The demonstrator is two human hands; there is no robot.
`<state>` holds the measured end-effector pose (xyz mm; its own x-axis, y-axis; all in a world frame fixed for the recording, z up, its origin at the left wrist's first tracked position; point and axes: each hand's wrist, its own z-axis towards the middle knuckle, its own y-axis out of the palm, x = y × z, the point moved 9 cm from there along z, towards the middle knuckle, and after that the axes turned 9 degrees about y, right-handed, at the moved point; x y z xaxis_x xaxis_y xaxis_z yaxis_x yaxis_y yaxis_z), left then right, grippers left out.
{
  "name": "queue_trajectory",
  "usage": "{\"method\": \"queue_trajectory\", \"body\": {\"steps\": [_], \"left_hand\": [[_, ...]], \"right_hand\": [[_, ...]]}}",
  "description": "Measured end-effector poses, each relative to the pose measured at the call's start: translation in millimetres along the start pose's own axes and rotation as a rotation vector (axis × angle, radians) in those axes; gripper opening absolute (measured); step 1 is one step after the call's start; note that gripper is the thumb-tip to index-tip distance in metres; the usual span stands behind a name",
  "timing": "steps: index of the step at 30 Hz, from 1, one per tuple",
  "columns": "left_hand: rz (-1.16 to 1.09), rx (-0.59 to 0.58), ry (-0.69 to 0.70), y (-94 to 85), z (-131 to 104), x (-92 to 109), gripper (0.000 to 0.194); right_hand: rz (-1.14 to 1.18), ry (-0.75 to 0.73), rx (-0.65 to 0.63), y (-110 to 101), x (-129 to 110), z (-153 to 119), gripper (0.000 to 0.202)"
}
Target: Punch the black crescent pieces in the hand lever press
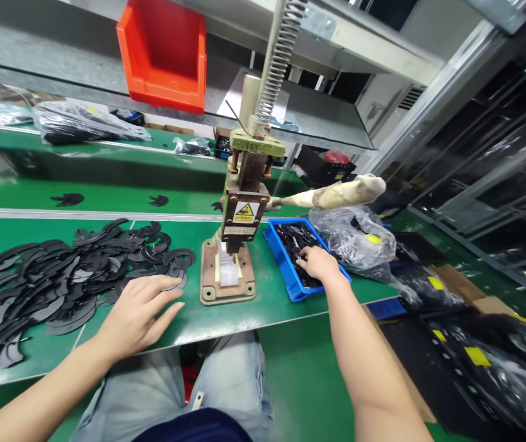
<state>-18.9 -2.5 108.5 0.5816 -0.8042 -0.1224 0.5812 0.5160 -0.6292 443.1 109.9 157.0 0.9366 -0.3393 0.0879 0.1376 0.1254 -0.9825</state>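
Likely picking from bin right of press with right hand (can't tell if clamped), left hand spread; calls for pinching.

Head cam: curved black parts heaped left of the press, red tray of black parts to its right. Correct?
Tray colour is wrong: the tray of black parts right of the press is blue, as the head view shows. The red-orange bin is up on the shelf. The curved black parts are heaped left of the press, as you say.
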Motion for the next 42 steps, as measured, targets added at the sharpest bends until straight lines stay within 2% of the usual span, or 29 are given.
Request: {"method": "queue_trajectory", "body": {"steps": [8,16,22,25,29,32,35,39,42], "left_hand": [[-0.091,-0.022,0.092,18.6,32.7,26.4,0.023],[-0.130,-0.052,0.103,26.6,43.3,27.5,0.022],[-0.155,-0.027,0.122,29.0,45.7,32.5,0.022],[-0.189,-0.018,0.118,29.3,43.9,34.3,0.023],[-0.277,0.031,0.040,23.4,49.8,33.5,0.022],[-0.417,0.091,-0.061,19.4,62.7,36.7,0.022],[-0.592,0.136,-0.174,21.8,76.7,43.3,0.029],[-0.760,0.153,-0.249,27.4,85.3,53.7,0.035],[-0.771,0.158,-0.206,23.2,82.5,59.7,0.023]], "right_hand": [[0.001,0.030,-0.018,4.8,1.3,-5.3,0.040],[0.046,0.079,-0.018,-2.1,15.1,-10.5,0.041],[0.130,0.059,-0.022,0.2,12.1,-15.3,0.040],[0.222,0.024,0.053,-15.0,13.8,-21.1,0.033],[0.461,-0.086,0.300,-53.3,14.8,-48.7,0.016],[0.706,-0.251,0.484,-65.2,-4.3,-89.2,0.016],[0.932,-0.459,0.582,-54.2,-43.8,-134.9,0.013],[1.137,-0.775,0.586,-36.7,-103.7,-182.8,0.027],[1.205,-0.943,0.574,-35.3,-130.7,-200.3,0.042]]}}
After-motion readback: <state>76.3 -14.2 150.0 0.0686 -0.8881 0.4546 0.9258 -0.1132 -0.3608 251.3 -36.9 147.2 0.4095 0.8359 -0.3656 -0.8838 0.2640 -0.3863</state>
